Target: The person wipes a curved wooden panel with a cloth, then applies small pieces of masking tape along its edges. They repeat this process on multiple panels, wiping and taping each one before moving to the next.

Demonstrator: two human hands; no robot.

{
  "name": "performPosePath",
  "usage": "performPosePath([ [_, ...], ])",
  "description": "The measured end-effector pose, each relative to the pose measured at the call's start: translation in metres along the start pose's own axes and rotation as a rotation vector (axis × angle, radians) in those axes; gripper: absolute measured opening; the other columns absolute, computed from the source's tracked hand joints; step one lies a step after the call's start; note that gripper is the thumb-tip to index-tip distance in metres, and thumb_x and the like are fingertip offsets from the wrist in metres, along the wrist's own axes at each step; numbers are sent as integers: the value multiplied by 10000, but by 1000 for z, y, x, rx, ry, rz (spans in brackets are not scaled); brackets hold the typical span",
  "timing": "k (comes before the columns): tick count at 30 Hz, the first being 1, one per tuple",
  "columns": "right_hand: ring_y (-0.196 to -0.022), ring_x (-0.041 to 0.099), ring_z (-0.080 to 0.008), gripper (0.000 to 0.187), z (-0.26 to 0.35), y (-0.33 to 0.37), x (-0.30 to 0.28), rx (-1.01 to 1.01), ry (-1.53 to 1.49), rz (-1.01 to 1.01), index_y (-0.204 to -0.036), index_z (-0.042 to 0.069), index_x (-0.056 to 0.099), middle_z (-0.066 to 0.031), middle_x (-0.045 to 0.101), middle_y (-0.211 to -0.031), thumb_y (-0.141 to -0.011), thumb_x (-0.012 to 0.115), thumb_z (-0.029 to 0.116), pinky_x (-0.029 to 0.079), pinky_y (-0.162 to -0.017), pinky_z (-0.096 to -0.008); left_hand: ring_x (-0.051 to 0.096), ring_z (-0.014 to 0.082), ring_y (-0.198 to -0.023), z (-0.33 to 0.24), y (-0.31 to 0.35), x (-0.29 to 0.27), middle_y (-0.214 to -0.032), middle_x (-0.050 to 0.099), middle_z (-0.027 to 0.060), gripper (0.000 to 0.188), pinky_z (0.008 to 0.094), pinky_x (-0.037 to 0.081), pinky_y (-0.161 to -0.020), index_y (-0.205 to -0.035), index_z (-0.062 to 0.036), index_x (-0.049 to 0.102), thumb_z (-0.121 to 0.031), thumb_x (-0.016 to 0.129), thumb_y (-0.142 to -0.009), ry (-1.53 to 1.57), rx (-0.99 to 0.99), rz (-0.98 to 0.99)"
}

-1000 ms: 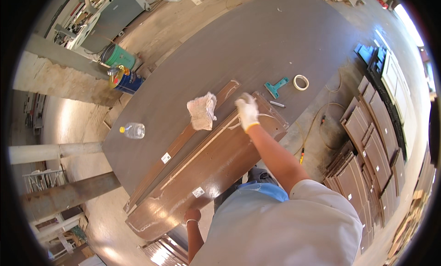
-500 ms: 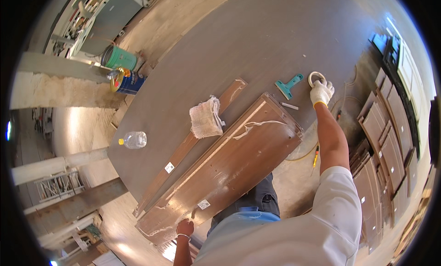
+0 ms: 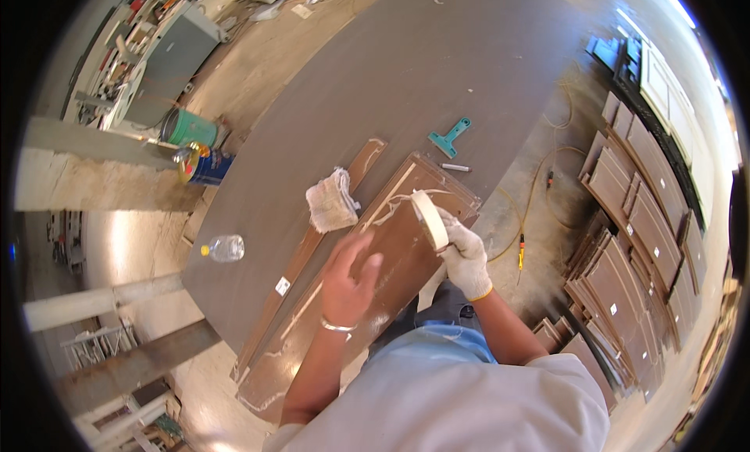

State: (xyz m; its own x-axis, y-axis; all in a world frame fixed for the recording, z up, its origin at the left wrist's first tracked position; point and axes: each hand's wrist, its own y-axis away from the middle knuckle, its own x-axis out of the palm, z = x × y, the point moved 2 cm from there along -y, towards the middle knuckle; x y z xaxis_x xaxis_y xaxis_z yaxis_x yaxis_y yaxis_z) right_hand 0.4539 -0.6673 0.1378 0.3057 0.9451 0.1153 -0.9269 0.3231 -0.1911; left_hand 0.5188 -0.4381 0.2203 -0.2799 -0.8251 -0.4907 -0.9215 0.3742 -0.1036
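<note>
Head view: a broad grey-brown table (image 3: 391, 77) is filling the middle, standing above a dusty concrete floor (image 3: 543, 280); beyond its left edge one green bucket (image 3: 189, 129) and one blue tin (image 3: 211, 169) are sitting near each other, with one grey cabinet (image 3: 172, 57) farther off; on the right, many brown boards (image 3: 601, 300) are forming overlapping stacks. On the table I am counting one teal scraper (image 3: 449, 139), one slim pale marker (image 3: 455, 167), one clear bottle (image 3: 226, 249) with a yellow cap, and one crumpled cloth (image 3: 332, 202) lying across one narrow brown strip (image 3: 266, 305); one wide brown panel (image 3: 402, 257) is lying nearest me, perhaps with more layered beneath, its edge showing poorly; my gloved right hand (image 3: 466, 260) is gripping one roll of pale tape (image 3: 431, 224) above that panel; my bare left hand (image 3: 349, 284) is hovering to the roll's left, fingers spread wide, slightly blurred.
</note>
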Motion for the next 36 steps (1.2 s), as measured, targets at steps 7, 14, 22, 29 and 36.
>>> performPosePath([
  [7,-1470,516,-448,494,35,37,-14,-198,30,447,-1191,23,691,-177,705,-1372,-717,733,-108,364,-1266,-524,491,392,-1487,-58,32,64,-1653,441,232,1069,474,430,-1209,-1688,-22,268,-237,903,-855,151,-143,156],
  [14,-1398,572,-314,514,86,73,-74,346,-217,515,-1451,-4,630,-166,709,-1350,-1031,675,289,442,-1143,-427,386,383,-1563,-89,81,120,-1687,350,270,1198,513,397,-1246,-1714,-26,101,-178,907,-841,-300,320,2],
  [22,-989,700,-309,296,100,91,-99,241,181,483,-1216,8,705,-156,741,-1050,-978,695,183,541,-898,-424,485,362,-1512,-102,108,129,-1618,479,260,559,484,423,-1222,-1449,-12,506,-76,769,-960,231,152,-33],
  [29,-998,681,-401,225,95,102,-104,-222,466,361,-1016,44,720,-174,711,-950,-832,791,151,531,-902,-507,680,350,-1255,-115,116,142,-1366,705,181,189,439,514,-1101,-1075,-16,716,-21,785,-899,-55,11,-153],
  [36,-948,690,-340,178,91,108,-110,-420,687,348,-995,101,700,-109,692,-863,-845,765,169,557,-845,-478,665,348,-1227,-101,121,150,-1319,720,161,145,447,506,-1069,-991,-30,746,-17,793,-854,-173,-58,-130],
])
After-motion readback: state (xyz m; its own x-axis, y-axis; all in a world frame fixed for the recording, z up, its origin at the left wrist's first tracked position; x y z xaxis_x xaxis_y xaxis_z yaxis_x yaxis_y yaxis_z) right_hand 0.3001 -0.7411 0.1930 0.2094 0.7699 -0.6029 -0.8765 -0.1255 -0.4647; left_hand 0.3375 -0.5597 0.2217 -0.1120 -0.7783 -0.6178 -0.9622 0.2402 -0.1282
